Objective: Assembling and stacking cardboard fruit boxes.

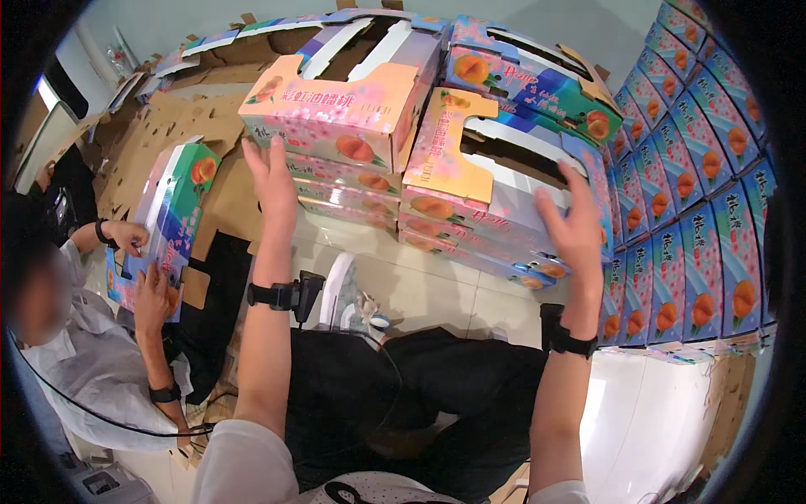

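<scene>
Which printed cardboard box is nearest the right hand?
The pink-and-blue cardboard box with a pale-orange flap, topping the front right stack; the right hand overlaps its top, no other's.

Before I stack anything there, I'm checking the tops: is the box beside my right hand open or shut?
Open on top: the box shows a long dark gap near your right hand. What's inside, I cannot tell.
</scene>
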A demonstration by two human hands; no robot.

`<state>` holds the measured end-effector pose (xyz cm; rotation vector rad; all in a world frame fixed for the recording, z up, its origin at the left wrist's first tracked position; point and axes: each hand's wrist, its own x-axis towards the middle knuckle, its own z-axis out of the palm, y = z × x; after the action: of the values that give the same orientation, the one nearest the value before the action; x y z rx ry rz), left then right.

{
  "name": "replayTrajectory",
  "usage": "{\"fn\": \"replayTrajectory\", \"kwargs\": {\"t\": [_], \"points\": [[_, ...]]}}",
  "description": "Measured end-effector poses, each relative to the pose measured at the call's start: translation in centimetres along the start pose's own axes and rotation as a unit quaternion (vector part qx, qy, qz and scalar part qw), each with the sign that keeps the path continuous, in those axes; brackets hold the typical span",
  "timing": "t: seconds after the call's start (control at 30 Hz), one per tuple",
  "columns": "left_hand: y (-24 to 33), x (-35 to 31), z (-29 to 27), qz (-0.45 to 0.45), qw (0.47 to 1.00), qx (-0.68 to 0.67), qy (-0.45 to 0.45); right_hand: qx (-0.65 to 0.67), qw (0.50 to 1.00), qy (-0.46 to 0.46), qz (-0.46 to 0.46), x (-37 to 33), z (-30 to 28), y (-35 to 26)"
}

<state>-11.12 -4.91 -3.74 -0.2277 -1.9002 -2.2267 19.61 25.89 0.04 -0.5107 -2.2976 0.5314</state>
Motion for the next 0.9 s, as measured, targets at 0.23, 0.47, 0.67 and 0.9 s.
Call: {"fn": "replayTrajectory", "kwargs": {"t": [0.23, 0.47, 0.67, 0.9], "points": [[-3.8, 3.9, -3.2, -0.073, 0.995, 0.006, -0.073, -0.182, 0.981, -0.065, -0.024, -0.8, 4.6, 0.3], [-5.7, 4.6, -3.8, -0.125, 0.98, 0.098, -0.122, -0.256, 0.959, -0.088, -0.079, -1.2, 4.1, 0.2], [-7.5, 3.9, -5.3, -0.13, 0.978, 0.082, -0.14, -0.252, 0.962, -0.081, -0.072, -0.4, 4.3, 0.3], [-7.0, 3.6, -3.7, -0.131, 0.978, 0.097, -0.132, -0.251, 0.962, -0.076, -0.077, -0.2, 4.8, 0.5]]}}
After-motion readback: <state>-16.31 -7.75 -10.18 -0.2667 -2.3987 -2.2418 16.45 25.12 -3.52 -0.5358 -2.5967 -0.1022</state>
